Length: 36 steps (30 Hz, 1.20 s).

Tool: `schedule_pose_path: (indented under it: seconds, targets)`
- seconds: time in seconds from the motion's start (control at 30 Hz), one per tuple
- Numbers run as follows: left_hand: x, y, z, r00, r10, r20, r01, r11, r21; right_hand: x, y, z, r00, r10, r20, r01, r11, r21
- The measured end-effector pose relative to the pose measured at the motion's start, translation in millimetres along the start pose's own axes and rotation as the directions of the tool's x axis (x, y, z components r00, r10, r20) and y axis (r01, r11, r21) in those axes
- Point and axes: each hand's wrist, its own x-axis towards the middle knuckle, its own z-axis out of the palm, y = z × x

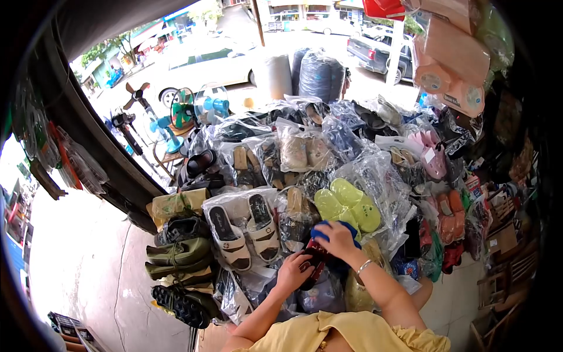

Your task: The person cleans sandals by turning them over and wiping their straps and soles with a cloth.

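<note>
My left hand (294,271) is closed on a dark shoe with red parts (314,265), low in the middle of a pile of bagged footwear. My right hand (336,238), with a bracelet at the wrist, has its fingers closed around a blue item (326,229) just above and to the right of that shoe. What the blue item is cannot be made out. Lime green slippers (349,205) lie right above my right hand. White and black sandals (245,232) in clear plastic are to the left of my hands.
Green canvas shoes (179,258) and black shoes (182,305) line the left edge. Pink clogs (433,155) and orange sandals (450,216) are at the right. Fans (214,104) stand behind on the left, and pink bagged goods (451,73) hang at the upper right.
</note>
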Motion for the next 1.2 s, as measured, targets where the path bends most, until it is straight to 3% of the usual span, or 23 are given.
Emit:
schedule_pose_path:
  seconds: [0.07, 0.13, 0.23, 0.33, 0.43, 0.47, 0.53, 0.6, 0.63, 0.67, 0.73, 0.8, 0.83, 0.93, 1.0, 1.03, 1.07, 1.13, 1.2]
  targets:
    - [-4, 4, 2, 1.000, 0.002, -0.006, -0.002, 1.000, 0.009, 14, 12, -6, 0.966, 0.260, 0.002, -0.260, 0.965, 0.022]
    - [-2, 3, 1, 1.000, 0.022, -0.020, -0.022, 0.999, 0.026, 25, 8, -20, 0.962, 0.263, -0.073, -0.262, 0.965, 0.023]
    - [-6, -4, 2, 0.998, -0.017, -0.053, 0.014, 0.998, -0.062, 24, -30, -27, 0.994, 0.020, -0.109, -0.022, 1.000, -0.015]
    - [-5, -5, -1, 1.000, -0.010, -0.027, 0.009, 0.999, -0.052, 5, -25, -4, 0.981, -0.111, 0.162, 0.119, 0.992, -0.040]
    - [-1, 2, 2, 0.999, 0.031, -0.032, -0.032, 0.999, -0.015, 15, 8, 2, 0.964, 0.265, 0.024, -0.266, 0.962, 0.058]
    - [-3, 5, 2, 0.998, 0.042, -0.037, -0.041, 0.999, 0.023, 20, 20, 4, 0.949, 0.315, -0.015, -0.315, 0.949, 0.028]
    - [-8, 1, 2, 0.998, 0.042, -0.049, -0.041, 0.999, 0.018, 31, 11, -9, 0.973, 0.204, -0.104, -0.207, 0.978, -0.022]
    - [-7, -1, 5, 0.997, 0.033, -0.065, -0.033, 0.999, 0.003, 31, -24, -21, 0.994, 0.085, -0.067, -0.087, 0.996, -0.016]
    - [-6, -2, 3, 0.998, 0.016, -0.068, -0.017, 1.000, -0.020, 22, -34, -14, 0.996, -0.063, -0.061, 0.061, 0.998, -0.026]
    - [-7, -3, 1, 0.997, -0.002, -0.072, -0.001, 0.999, -0.039, 15, -39, -10, 0.982, -0.169, 0.088, 0.172, 0.985, -0.026]
    - [-5, -7, 0, 0.999, 0.005, -0.052, -0.008, 0.998, -0.064, 6, -28, 1, 0.977, -0.211, 0.040, 0.214, 0.973, -0.092]
    - [0, -4, 1, 1.000, -0.018, 0.012, 0.019, 0.997, -0.076, 10, -8, 4, 0.996, -0.080, 0.049, 0.081, 0.997, -0.020]
    - [-3, -2, 3, 1.000, -0.020, 0.014, 0.021, 0.997, -0.078, 19, -4, 1, 0.992, 0.076, 0.104, -0.073, 0.997, -0.032]
    - [-5, -1, 3, 0.999, 0.024, -0.046, -0.024, 1.000, 0.002, 34, 11, -9, 0.973, 0.228, -0.045, -0.231, 0.969, -0.085]
    - [-10, -4, 5, 0.997, -0.006, -0.077, 0.000, 0.998, -0.071, 34, -6, -13, 0.983, 0.108, -0.147, -0.122, 0.989, -0.087]
    - [-10, -1, 0, 0.997, -0.043, -0.061, 0.038, 0.996, -0.085, 33, -23, -19, 0.997, 0.072, -0.041, -0.073, 0.997, -0.024]
    - [-10, -1, 0, 0.997, -0.048, -0.056, 0.043, 0.995, -0.091, 26, -30, -15, 0.995, -0.093, -0.031, 0.092, 0.996, -0.018]
    - [-8, -4, 0, 0.998, -0.038, -0.039, 0.036, 0.997, -0.064, 11, -24, 1, 0.977, -0.196, 0.085, 0.204, 0.973, -0.105]
    - [-5, -3, 0, 0.999, -0.023, -0.027, 0.021, 0.997, -0.070, 12, 2, 12, 1.000, 0.025, -0.016, -0.026, 0.999, -0.038]
